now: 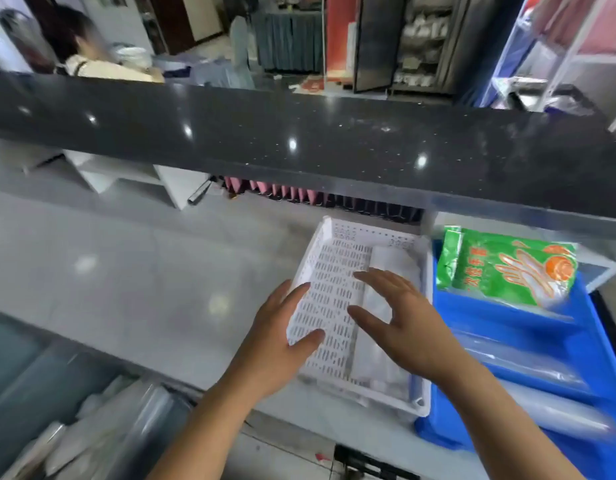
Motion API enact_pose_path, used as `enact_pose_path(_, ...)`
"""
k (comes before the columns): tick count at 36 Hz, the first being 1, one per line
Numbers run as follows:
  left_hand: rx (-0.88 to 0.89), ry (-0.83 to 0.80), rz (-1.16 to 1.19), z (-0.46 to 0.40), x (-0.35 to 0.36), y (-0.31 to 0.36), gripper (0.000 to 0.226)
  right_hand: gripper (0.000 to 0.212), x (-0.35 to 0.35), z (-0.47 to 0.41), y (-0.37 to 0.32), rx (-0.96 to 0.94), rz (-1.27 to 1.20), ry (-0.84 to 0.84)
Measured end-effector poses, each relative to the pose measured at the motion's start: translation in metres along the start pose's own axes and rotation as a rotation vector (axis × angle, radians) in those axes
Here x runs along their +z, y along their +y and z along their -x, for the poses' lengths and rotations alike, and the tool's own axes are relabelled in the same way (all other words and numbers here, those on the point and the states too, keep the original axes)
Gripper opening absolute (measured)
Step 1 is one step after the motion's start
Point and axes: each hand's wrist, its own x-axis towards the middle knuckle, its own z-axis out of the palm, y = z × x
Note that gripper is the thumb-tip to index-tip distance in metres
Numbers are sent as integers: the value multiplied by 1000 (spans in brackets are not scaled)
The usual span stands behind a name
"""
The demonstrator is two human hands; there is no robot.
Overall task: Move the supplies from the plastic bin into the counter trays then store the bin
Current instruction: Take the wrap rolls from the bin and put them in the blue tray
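Nearest the viewer, both hands reach over the white perforated tray, which sits on the pale counter. The left hand lies at the tray's left wall, fingers straight and spread, the thumb resting on the slotted floor; it grasps nothing. The right hand hovers over the middle of the tray, fingers straight and loosely fanned, thumb pointing left, also holding nothing. Under that hand, along the tray's right side, lie clear plastic packets (their contents are too blurred to tell).

Touching the tray's right wall is the blue plastic bin. Clear wrapped sleeves lie in its near part. At the bin's far end rest green glove packs, printed with a hand and an orange circle.

Beyond the tray, at the back of the counter, stands a row of pink and dark packets beneath a dark speckled upper ledge. Past that ledge, far left of the tray, another person sits.
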Motion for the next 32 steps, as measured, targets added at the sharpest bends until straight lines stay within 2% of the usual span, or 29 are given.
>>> enact_pose_path(3,-38,220,-57,57,-41,-44,76,51,52,10,-57,-53,-153,-14)
enact_pose_path(7,-211,382,-64,138,-78,-111,81,50,139,30,-118,-141,-237,-157)
enact_pose_path(12,-580,380,-102,237,-96,-204,89,55,238,50,-173,-283,-137,-485)
enact_pose_path(17,-820,413,-53,317,-106,-261,91,54,298,59,-224,-313,-67,-685)
enact_pose_path(23,-986,506,121,365,-115,-289,89,53,337,52,-269,-328,-18,-825)
enact_pose_path(32,-1122,492,191,366,-147,-348,88,52,416,2,-307,-341,49,-979)
